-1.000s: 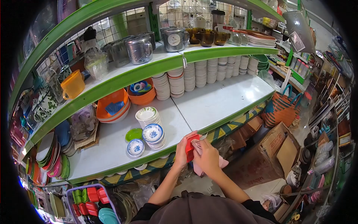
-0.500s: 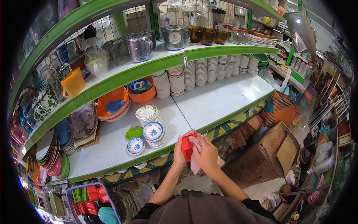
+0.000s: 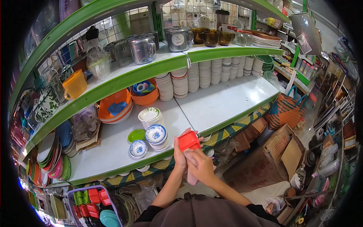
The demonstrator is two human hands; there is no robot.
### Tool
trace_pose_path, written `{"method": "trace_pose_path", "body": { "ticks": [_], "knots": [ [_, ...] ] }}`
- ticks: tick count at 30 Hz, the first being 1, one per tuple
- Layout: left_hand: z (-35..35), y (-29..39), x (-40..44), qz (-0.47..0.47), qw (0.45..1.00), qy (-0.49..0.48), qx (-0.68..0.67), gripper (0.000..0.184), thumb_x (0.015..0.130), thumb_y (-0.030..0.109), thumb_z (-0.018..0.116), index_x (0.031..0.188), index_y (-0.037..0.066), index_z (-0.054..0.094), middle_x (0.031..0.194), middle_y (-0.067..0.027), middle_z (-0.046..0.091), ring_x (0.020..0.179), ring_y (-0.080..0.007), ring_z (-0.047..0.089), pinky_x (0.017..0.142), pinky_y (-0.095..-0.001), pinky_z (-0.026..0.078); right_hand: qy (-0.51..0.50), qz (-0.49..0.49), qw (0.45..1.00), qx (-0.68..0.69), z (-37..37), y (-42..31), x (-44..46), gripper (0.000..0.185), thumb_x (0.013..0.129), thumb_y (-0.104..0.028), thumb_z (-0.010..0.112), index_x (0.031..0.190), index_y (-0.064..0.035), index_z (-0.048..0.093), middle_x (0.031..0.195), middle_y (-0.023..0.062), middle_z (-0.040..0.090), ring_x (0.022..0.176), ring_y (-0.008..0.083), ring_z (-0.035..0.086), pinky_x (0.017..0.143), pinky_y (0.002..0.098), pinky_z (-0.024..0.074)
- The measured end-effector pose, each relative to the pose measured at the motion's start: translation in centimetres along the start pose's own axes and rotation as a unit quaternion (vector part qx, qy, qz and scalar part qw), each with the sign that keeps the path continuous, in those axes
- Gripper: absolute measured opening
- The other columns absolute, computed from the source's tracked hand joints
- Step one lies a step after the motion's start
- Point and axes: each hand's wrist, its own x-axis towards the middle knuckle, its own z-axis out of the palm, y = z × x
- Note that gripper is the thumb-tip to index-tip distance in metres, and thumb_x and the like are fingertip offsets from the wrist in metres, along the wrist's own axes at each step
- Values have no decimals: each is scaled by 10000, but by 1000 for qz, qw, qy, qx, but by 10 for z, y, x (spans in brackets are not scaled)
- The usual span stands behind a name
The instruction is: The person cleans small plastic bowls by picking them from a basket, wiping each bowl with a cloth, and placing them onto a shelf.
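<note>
A small red rectangular dish (image 3: pixel 188 140) rests in my left hand (image 3: pixel 179 153), whose fingers wrap round its side and back. Its hollow face is turned up towards me. My right hand (image 3: pixel 202 166) is closed on a pink cloth (image 3: pixel 192 178) and presses at the dish's lower end; part of the cloth hangs below. Just left of my hands, on the white shelf (image 3: pixel 113 159), stand a stack of blue-patterned white bowls (image 3: pixel 155 134), a single blue-patterned bowl (image 3: pixel 138 148), a green dish (image 3: pixel 135 135) and a taller stack of bowls (image 3: pixel 149 114).
A purple-rimmed basket (image 3: pixel 97 187) with red, green and turquoise dishes stands at lower left. On my right are a large cardboard box (image 3: pixel 261 162) and a woven bag (image 3: pixel 285 109). Stacked white bowls (image 3: pixel 193 77) line the shelf's back. A green-edged upper shelf (image 3: pixel 227 53) carries mugs.
The red dish has tilted so its hollow side faces up more fully. My right hand and the cloth have shifted down and slightly left, to the dish's lower end.
</note>
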Motion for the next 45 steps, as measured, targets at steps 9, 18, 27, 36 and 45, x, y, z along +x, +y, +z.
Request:
{"method": "trace_pose_path", "body": {
  "ticks": [9,18,27,36,45],
  "knots": [
    [-11,-2,3,-13,1000,-23,-4,716,971,577,204,1406,30,361,1275,-221,523,1034,-395,613,883,-479,521,-61,42,997,-11,-25,18,8,269,773,-68,646,1041,-57,641,929,130,636,830,303,652,704,365,515],
    [2,-12,-3,21,1000,0,-17,672,996,560,178,1440,80,333,1320,-185,497,1110,-323,572,949,-452,484,49,176,947,265,-26,18,11,295,754,-95,763,1002,-6,628,935,60,645,855,130,610,759,267,484],
    [-7,-3,-3,70,984,11,165,561,902,223,643,1383,20,437,1264,-99,508,1087,-182,550,908,-311,479,86,68,987,115,-27,16,9,317,711,-33,772,996,20,645,959,118,652,891,177,646,783,285,499],
    [-14,-9,-4,145,945,119,267,509,824,48,722,1295,6,534,1104,-45,554,972,-137,584,814,-271,511,80,171,958,217,-31,30,10,305,746,-62,771,1004,28,636,939,74,661,881,139,629,789,257,487],
    [-1,-1,-1,-89,977,-34,-193,470,1012,486,287,1349,174,387,1438,-209,399,1324,-347,403,1085,-471,360,151,158,962,166,-14,50,7,286,777,-48,741,1033,26,638,993,100,661,887,167,637,811,266,490]
  ]
}}
